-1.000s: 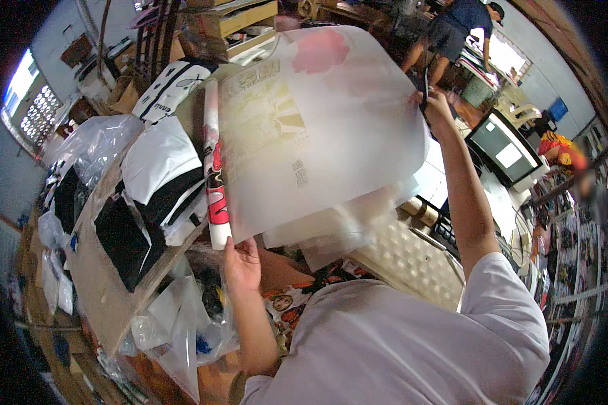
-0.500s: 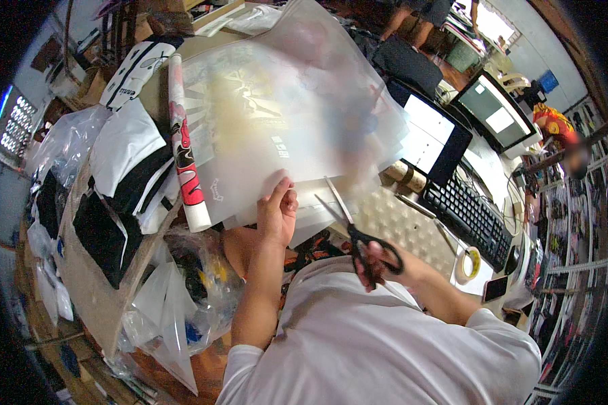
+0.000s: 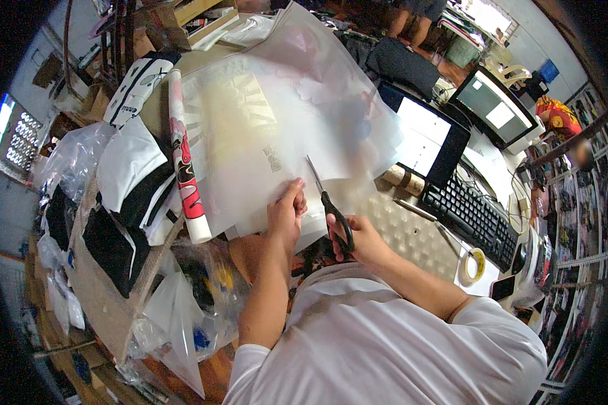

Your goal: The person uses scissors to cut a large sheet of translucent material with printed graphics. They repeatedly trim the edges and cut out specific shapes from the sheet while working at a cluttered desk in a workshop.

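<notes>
Since the earlier frame, the right hand [image 3: 358, 237] has moved forward and to the left, carrying the black-handled steel scissors [image 3: 332, 206] up beside the left hand [image 3: 287, 214]; the blades have narrowed. The large translucent frosted plastic sheet [image 3: 290, 128] with pale yellow print spans the centre, its near portion in front of both hands. The long white roll with red and black print [image 3: 184, 162] lies along the left side of the sheet. To the right are the grey-framed monitor [image 3: 496, 108], the black-framed flat screen [image 3: 422, 138] and the black keyboard [image 3: 469, 219]. Left-hand fingers: pinched together on the near part of the sheet. Right-hand fingers: wrapped through the scissor handles, blades pointing away from the wearer; contact between blades and sheet cannot be determined. The round yellow-and-white tape roll [image 3: 479, 262] lies below the keyboard.
</notes>
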`<state>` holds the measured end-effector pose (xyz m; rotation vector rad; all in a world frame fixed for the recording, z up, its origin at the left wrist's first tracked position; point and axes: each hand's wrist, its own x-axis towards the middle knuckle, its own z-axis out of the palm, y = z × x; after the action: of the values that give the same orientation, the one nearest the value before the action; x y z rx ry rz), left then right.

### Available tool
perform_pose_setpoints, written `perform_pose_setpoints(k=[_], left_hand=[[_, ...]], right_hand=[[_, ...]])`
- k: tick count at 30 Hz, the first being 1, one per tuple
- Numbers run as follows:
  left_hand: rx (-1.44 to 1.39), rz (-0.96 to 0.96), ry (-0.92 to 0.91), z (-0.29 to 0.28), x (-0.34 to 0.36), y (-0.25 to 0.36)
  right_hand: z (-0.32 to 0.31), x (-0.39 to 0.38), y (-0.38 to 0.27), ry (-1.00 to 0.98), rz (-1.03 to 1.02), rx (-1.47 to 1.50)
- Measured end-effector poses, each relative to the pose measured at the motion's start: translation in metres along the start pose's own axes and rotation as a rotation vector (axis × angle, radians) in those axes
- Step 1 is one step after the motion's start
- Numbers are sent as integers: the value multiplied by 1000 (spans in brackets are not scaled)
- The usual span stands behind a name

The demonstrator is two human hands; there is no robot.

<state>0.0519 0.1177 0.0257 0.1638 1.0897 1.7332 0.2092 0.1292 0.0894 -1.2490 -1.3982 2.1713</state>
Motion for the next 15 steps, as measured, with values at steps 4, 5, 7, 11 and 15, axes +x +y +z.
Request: perform_pose_setpoints(k=[4, 5, 7, 11, 15], left_hand=[[14, -45, 84, 5, -9, 10], [-9, -71, 114, 8, -11, 12], [-84, -84, 146, 6, -15, 15], [-252, -51, 25, -11, -13, 13], [-275, -83, -13, -8, -16, 19]], right_hand=[[3, 51, -22, -5, -93, 19], [3, 67, -31, -1, -95, -9], [10, 93, -54, 28, -104, -71], [15, 164, -94, 1, -115, -197], [11, 231, -131, 75, -151, -262]])
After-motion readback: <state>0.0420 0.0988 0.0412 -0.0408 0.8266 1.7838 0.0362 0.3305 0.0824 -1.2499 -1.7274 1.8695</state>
